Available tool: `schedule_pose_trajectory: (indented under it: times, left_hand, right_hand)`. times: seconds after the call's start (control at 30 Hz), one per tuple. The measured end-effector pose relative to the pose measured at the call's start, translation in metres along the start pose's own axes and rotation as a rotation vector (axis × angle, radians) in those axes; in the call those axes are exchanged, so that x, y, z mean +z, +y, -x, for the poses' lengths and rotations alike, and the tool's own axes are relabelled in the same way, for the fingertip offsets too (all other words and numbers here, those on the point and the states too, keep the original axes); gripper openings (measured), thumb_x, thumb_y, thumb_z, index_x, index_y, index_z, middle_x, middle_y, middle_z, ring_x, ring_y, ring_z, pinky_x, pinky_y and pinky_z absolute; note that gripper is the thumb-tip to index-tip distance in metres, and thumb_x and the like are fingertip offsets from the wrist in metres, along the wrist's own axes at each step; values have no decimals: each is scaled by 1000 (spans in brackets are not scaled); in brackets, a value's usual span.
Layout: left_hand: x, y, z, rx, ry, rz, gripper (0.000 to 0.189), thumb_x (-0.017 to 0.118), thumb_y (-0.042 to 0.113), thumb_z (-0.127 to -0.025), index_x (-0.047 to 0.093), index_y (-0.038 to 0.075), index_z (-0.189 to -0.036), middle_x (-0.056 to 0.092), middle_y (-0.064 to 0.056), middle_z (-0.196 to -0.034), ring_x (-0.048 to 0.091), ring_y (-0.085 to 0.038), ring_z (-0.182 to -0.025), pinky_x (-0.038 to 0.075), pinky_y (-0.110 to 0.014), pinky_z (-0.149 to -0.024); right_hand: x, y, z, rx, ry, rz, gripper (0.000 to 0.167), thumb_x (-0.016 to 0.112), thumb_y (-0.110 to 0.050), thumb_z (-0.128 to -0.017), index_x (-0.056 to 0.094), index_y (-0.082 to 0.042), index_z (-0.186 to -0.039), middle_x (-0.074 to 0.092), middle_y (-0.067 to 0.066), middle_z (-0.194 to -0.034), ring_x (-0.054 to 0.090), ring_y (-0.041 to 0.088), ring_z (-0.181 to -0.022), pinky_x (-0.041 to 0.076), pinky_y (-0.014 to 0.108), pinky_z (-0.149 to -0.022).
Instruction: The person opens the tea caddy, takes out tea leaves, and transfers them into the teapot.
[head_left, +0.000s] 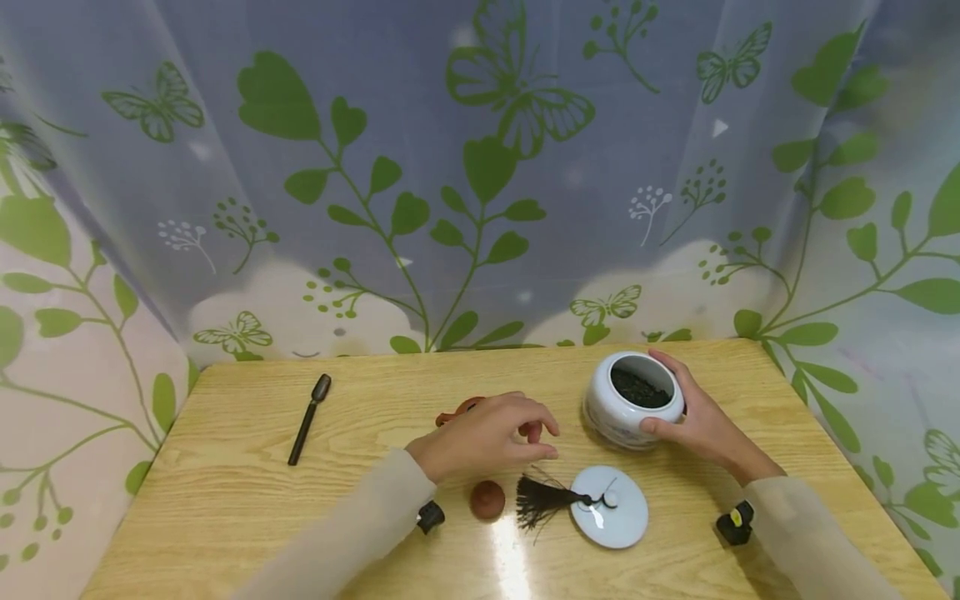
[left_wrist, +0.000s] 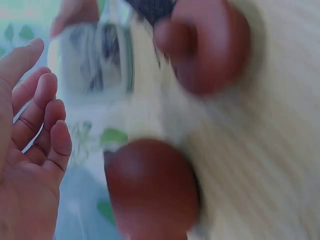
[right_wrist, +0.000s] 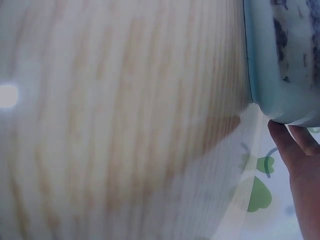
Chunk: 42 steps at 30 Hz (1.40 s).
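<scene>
My right hand (head_left: 705, 421) grips a white porcelain jar (head_left: 600, 408) filled with dark tea leaves (head_left: 640, 388), thumb at the near rim and fingers round the far right side. The jar leans a little; its patterned wall also shows in the right wrist view. To its left, my left hand (head_left: 487, 433) hovers with fingers loosely bent and nothing in them. Beneath that hand a reddish-brown clay teapot (head_left: 450, 415) is mostly hidden in the head view; its round body (left_wrist: 152, 187) shows in the left wrist view. Nearer lies the small clay teapot lid (head_left: 487, 501).
The white jar lid (head_left: 618, 521) lies in front of the jar, a black tassel (head_left: 543, 500) tied to its knob. A dark tea scoop (head_left: 306, 425) lies at the left on the wooden table (head_left: 225, 517). Patterned curtains (head_left: 390, 67) hang behind and at both sides.
</scene>
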<state>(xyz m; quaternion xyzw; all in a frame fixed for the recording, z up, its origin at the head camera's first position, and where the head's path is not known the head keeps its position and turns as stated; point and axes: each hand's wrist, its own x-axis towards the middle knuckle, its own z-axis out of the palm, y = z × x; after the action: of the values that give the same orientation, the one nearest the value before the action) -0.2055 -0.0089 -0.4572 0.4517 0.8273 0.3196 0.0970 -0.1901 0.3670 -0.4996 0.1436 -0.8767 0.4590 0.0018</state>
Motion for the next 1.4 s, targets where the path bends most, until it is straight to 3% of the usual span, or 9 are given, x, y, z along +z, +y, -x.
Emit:
schedule_pose_trajectory:
  times: [0.1,0.33,0.6,0.87,0.93,1.1,1.4]
  left_hand:
    - [-14,-13,15,-45,54,7,24,76,41,-105,76,25,-122,63,15,-93,61,-12,-90,51,-25,-81]
    - [-44,-49,55,-124,174,7,25,79,34,-103,78,18,-122,65,13,-94,58,-7,-85,52,-29,-75]
    - [-68,-80,97,-235,266,-48,22,80,29,-103,78,14,-119,64,13,-88,57,-7,-79,53,-28,-73]
    - [-82,-107,138,-309,309,-142,23,80,26,-102,78,10,-119,63,13,-86,54,-5,-75,50,-27,-70]
    - [-85,-112,148,-322,321,-165,23,81,24,-102,78,9,-119,63,12,-85,54,-5,-75,50,-27,-70]
    - [-91,-122,174,-369,337,-195,23,81,25,-101,78,9,-118,62,11,-83,53,-5,-73,49,-27,-67]
    - [-94,-136,214,-462,324,-225,23,81,27,-102,78,10,-117,60,10,-82,51,-4,-71,45,-26,-64]
  right_hand:
    - [0,0,0,-2,-2,-3,112,89,-14,-88,20,-23,-175,42,19,-168,39,-8,-140,34,7,-106]
    - [-1,0,0,-7,2,-8,112,89,-13,-87,20,-23,-175,42,19,-168,36,-12,-140,30,7,-107]
    - [-1,1,2,0,5,-15,113,89,-12,-87,20,-22,-175,41,19,-168,36,-12,-140,30,7,-107]
    - [-2,-1,1,16,2,2,112,90,-15,-87,21,-25,-175,42,17,-169,39,14,-151,31,24,-117]
    - [-1,-1,0,12,2,-6,112,89,-14,-87,21,-25,-175,42,17,-168,38,9,-150,31,23,-118]
    - [0,-1,0,-3,5,-25,112,89,-12,-86,22,-23,-175,42,19,-168,36,-12,-140,27,9,-111]
    - [-1,-2,1,6,1,-16,112,89,-13,-88,20,-24,-175,42,18,-168,35,-12,-140,28,10,-110]
